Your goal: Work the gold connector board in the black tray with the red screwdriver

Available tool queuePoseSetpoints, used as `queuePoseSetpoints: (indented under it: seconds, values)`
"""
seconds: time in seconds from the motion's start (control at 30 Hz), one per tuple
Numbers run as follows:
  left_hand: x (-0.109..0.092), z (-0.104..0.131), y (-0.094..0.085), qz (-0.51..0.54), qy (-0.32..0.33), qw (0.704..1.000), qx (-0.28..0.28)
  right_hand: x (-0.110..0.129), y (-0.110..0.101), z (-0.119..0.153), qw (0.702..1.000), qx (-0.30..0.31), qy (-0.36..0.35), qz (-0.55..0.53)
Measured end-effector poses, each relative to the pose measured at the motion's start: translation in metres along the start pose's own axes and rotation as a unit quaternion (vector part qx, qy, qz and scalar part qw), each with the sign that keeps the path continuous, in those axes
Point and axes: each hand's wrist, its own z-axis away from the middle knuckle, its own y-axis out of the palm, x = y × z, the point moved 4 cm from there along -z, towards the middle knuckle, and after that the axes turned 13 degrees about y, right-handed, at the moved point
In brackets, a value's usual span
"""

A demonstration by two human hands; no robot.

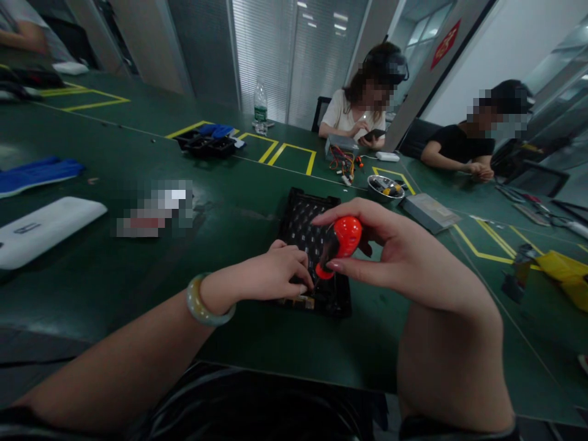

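Observation:
A black rectangular device panel [298, 223] with a pattern of small light marks lies on the green table in front of me. My right hand [390, 245] is closed around the red and black handle of a screwdriver [348, 236], tilted down toward the panel's near part. The screwdriver's tip is hidden behind the fingers. On the panel's near left side rests my left hand [282, 269], its fingers bent and drawn together; what they pinch, if anything, cannot be seen. A small gold-brown strip [303, 302] shows at the panel's near edge.
Left on the table [220, 214] are a white casing [50, 229] and a blue glove [41, 174]. Farther back stand a black tray [206, 144], a bottle [260, 110], a metal bowl [386, 188] and a grey box [429, 212]. Two people sit at the far right.

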Motion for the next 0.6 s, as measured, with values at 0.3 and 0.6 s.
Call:
queuePoseSetpoints:
  seconds: [0.3,0.6]
  values:
    - [-0.0044,-0.0003,-0.0049,-0.002,0.022,1.0,-0.01,-0.0016,0.0063,-0.003,0.998,0.023,0.05,0.026]
    - [0.001,-0.0015,0.0004,0.0,0.014,1.0,-0.002,-0.003,0.0038,-0.0059,0.998,-0.025,0.045,0.038]
